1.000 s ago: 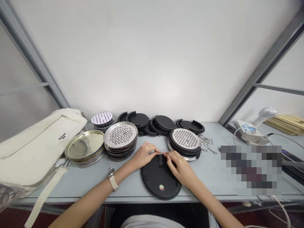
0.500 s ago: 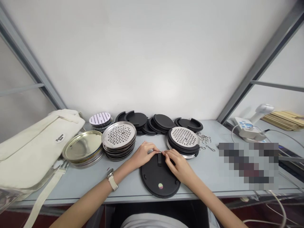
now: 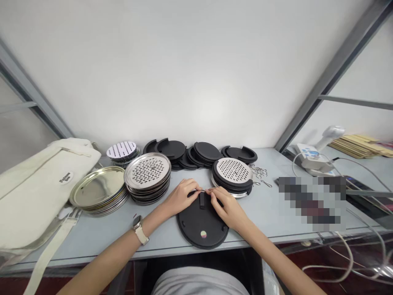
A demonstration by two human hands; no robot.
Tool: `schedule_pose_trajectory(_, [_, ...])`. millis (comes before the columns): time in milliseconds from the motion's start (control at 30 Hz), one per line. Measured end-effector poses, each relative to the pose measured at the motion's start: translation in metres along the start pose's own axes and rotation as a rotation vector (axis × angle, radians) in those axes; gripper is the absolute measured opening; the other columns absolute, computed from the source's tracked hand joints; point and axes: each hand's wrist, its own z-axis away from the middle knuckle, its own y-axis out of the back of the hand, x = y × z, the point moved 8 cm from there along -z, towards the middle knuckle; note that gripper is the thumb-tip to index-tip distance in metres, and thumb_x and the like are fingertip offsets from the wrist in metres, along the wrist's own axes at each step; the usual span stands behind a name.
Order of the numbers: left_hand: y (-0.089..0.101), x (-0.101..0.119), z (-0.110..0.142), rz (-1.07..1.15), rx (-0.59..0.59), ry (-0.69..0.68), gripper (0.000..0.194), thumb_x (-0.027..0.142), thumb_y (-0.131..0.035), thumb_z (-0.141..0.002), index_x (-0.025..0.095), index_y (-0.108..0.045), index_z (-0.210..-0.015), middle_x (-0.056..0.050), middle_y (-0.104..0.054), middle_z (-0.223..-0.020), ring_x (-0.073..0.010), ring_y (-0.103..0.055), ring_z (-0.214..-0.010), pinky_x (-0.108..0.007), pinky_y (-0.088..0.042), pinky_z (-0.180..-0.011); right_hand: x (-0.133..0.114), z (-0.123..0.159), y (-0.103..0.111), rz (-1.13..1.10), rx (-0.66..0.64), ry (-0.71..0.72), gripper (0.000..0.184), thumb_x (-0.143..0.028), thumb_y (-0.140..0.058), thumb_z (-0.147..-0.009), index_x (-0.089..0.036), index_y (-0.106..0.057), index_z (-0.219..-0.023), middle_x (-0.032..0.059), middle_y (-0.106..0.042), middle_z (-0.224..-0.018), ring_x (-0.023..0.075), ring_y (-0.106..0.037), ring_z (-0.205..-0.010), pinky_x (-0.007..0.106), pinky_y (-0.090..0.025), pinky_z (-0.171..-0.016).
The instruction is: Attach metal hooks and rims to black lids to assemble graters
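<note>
A round black disc [image 3: 203, 224] lies face down on the table before me, with a small round sticker and a short black tab [image 3: 202, 200] near its far edge. At that edge my left hand [image 3: 184, 196] pinches one end of a small metal clip [image 3: 202, 191], which is mostly covered by fingers. The other end is pinched by my right hand [image 3: 225, 205], whose palm side rests over the disc's right part. Behind the right hand stands a stack of black holders topped by a perforated disc [image 3: 234, 170]. Loose metal clips [image 3: 259, 171] lie to its right.
To the left are a gold-coloured lid stack [image 3: 98, 188], a stack topped by a perforated plate [image 3: 147, 170] and a cream bag [image 3: 39, 192]. Black holders [image 3: 207, 150] line the wall. A white device [image 3: 313, 159] with cables sits at right, beside a blurred-out patch.
The camera view has shifted slightly, so everything sits a little further left and higher. Both hands keep their pinch at the disc's far edge.
</note>
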Motion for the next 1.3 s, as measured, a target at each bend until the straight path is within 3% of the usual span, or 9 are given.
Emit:
schedule_pose_trajectory(467, [0.000, 0.014, 0.003, -0.225, -0.079, -0.059, 0.014, 0.015, -0.045, -0.096, 0.018, -0.059, -0.096, -0.004, -0.057, -0.095, -0.0186, -0.054, -0.090, -0.034, -0.042, -0.085, 0.001, 0.000, 0.001, -0.030, 0.003, -0.015, 0.023, -0.019, -0.037, -0.099, -0.018, -0.060, -0.097, 0.0091, -0.064, -0.094, 0.0222, -0.058, -0.093, 0.038, -0.048, -0.084])
schedule_pose_trajectory(700, [0.001, 0.009, -0.003, -0.100, -0.063, -0.010, 0.015, 0.013, -0.044, -0.097, 0.019, -0.058, -0.098, -0.002, -0.061, -0.096, -0.0161, -0.057, -0.092, -0.033, -0.039, -0.086, 0.002, 0.000, 0.002, -0.032, -0.014, -0.033, 0.023, -0.018, -0.038, -0.098, -0.018, -0.061, -0.099, 0.0091, -0.065, -0.095, 0.0227, -0.058, -0.094, 0.039, -0.047, -0.086])
schedule_pose_trajectory(867, [-0.004, 0.005, -0.004, -0.143, -0.147, -0.069, 0.018, 0.016, -0.042, -0.098, 0.018, -0.059, -0.098, -0.003, -0.061, -0.092, -0.0176, -0.056, -0.090, -0.033, -0.040, -0.086, 0.002, -0.001, 0.002, -0.048, -0.037, -0.052, 0.023, -0.017, -0.039, -0.098, -0.018, -0.061, -0.103, 0.0085, -0.064, -0.097, 0.0223, -0.057, -0.095, 0.039, -0.047, -0.088])
schedule_pose_trajectory(1167, [-0.002, -0.019, 0.005, 0.072, -0.029, 0.083, 0.014, 0.015, -0.048, -0.096, 0.021, -0.061, -0.096, 0.000, -0.065, -0.091, -0.0146, -0.059, -0.091, -0.030, -0.042, -0.087, 0.007, -0.002, 0.001, -0.110, -0.081, -0.144, 0.029, -0.015, -0.041, -0.097, -0.022, -0.054, -0.122, 0.0067, -0.060, -0.108, 0.0203, -0.055, -0.102, 0.038, -0.046, -0.094])
schedule_pose_trajectory(1300, [-0.002, -0.020, 0.005, 0.096, -0.001, 0.080, 0.015, 0.015, -0.049, -0.096, 0.021, -0.063, -0.098, 0.000, -0.065, -0.090, -0.0140, -0.060, -0.089, -0.029, -0.042, -0.085, 0.010, -0.001, 0.000, -0.124, -0.091, -0.175, 0.031, -0.015, -0.040, -0.097, -0.023, -0.050, -0.126, 0.0073, -0.060, -0.110, 0.0213, -0.054, -0.104, 0.039, -0.046, -0.093])
